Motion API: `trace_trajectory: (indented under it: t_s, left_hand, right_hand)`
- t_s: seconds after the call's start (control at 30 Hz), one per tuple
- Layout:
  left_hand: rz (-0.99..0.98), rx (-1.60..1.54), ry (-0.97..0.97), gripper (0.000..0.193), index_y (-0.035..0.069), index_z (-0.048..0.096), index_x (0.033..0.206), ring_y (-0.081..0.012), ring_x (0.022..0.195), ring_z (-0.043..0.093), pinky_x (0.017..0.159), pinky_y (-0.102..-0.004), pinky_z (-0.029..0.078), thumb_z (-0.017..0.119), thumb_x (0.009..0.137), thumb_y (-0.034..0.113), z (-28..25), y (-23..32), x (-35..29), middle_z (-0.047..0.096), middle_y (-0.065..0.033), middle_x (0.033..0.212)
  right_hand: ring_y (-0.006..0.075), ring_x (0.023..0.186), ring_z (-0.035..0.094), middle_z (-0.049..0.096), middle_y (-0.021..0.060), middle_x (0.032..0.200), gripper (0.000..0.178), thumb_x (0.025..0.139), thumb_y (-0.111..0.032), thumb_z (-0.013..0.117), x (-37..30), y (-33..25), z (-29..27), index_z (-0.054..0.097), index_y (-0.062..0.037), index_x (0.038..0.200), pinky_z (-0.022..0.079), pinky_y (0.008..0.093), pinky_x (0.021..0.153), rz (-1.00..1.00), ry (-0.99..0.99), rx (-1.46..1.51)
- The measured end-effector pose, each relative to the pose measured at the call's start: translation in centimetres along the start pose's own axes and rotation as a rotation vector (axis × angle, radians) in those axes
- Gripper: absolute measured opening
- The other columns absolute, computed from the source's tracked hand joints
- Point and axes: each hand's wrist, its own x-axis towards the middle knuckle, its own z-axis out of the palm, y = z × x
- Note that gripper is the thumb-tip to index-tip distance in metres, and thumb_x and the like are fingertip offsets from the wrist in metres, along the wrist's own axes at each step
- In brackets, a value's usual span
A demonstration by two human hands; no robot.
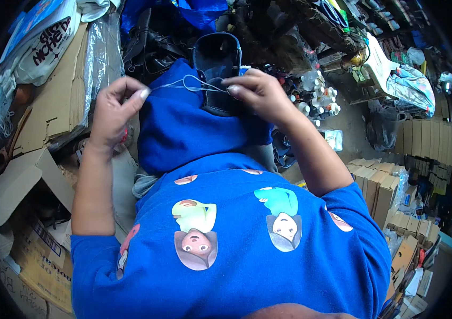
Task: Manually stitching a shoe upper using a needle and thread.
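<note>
A thin pale thread (175, 85) stretches between my two hands, with a loose loop in its middle. My left hand (117, 109) pinches one end between thumb and forefinger. At the other end, the fingertips of my right hand (258, 93) are pressed together on the thread. Beneath the thread, a dark shoe-like piece (216, 56) with an open top and a lighter rim stands on my lap; its lower part is in shadow. Blue cloth (178, 130) covers my lap around it.
Flattened cardboard (66, 85) under plastic and an open carton (21, 186) are at my left. Black footwear (154, 45) lies beyond my lap. To the right stand several small white-capped bottles (321, 98), a dark plastic bag (382, 127) and stacked boxes (377, 183).
</note>
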Motion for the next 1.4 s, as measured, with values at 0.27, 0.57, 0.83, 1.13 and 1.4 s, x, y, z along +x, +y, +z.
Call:
trace_trajectory:
  t_s: [0.27, 0.57, 0.83, 1.13, 1.4]
  left_hand:
    - [0.050, -0.168, -0.454, 0.026, 0.002, 0.054, 0.087, -0.0213, 0.078, 0.063, 0.071, -0.0338, 0.050, 0.054, 0.095, 0.027, 3.9, 0.6, 2.2, 0.060, -0.0096, 0.078]
    - [0.035, 0.795, 0.039, 0.013, 0.000, 0.066, 0.082, -0.0280, 0.065, 0.056, 0.063, -0.0357, 0.044, 0.071, 0.075, 0.009, -2.6, -2.3, -2.1, 0.056, -0.0135, 0.073]
    - [0.174, 0.636, -0.086, 0.030, 0.004, 0.068, 0.102, -0.0243, 0.095, 0.061, 0.086, -0.0333, 0.046, 0.072, 0.074, 0.015, 2.3, -0.3, 3.5, 0.063, -0.0119, 0.101]
    - [0.113, 0.539, -0.411, 0.071, 0.005, 0.045, 0.126, -0.0235, 0.110, 0.055, 0.093, -0.0343, 0.044, 0.081, 0.066, 0.018, 11.4, -0.2, 11.9, 0.057, -0.0147, 0.119]
    - [0.205, 0.643, -0.566, 0.029, -0.002, 0.065, 0.081, -0.0232, 0.083, 0.059, 0.077, -0.0344, 0.047, 0.081, 0.067, 0.018, 11.7, -0.2, 13.0, 0.058, -0.0081, 0.088]
  right_hand:
    - [0.0101, 0.077, 0.058, 0.060, 0.0030, 0.082, 0.035, 0.100, -0.026, 0.046, -1.2, 1.8, -4.9, 0.056, -0.0015, 0.123, 0.049, 0.0261, 0.072, 0.028, -0.059, 0.918]
    - [0.0047, 0.078, 0.059, 0.069, 0.0024, 0.088, 0.021, 0.094, -0.015, 0.057, -9.1, 11.7, -11.5, 0.067, -0.0083, 0.111, 0.048, 0.0221, 0.070, 0.147, 0.457, -0.218]
    - [0.0166, 0.093, 0.058, 0.063, 0.0087, 0.099, 0.029, 0.094, -0.016, 0.054, -10.5, 14.2, -12.6, 0.062, -0.0072, 0.120, 0.045, 0.0277, 0.084, 0.312, 0.234, -0.483]
    - [0.0206, 0.086, 0.063, 0.064, 0.0074, 0.092, 0.019, 0.079, -0.004, 0.067, -0.3, 2.7, -4.3, 0.072, -0.0103, 0.096, 0.050, 0.0303, 0.077, 0.041, -0.061, -0.073]
    - [0.0181, 0.082, 0.062, 0.059, 0.0054, 0.087, 0.016, 0.076, -0.003, 0.070, 0.6, 3.8, -3.9, 0.072, -0.0097, 0.091, 0.051, 0.0299, 0.074, -0.103, -0.118, -0.144]
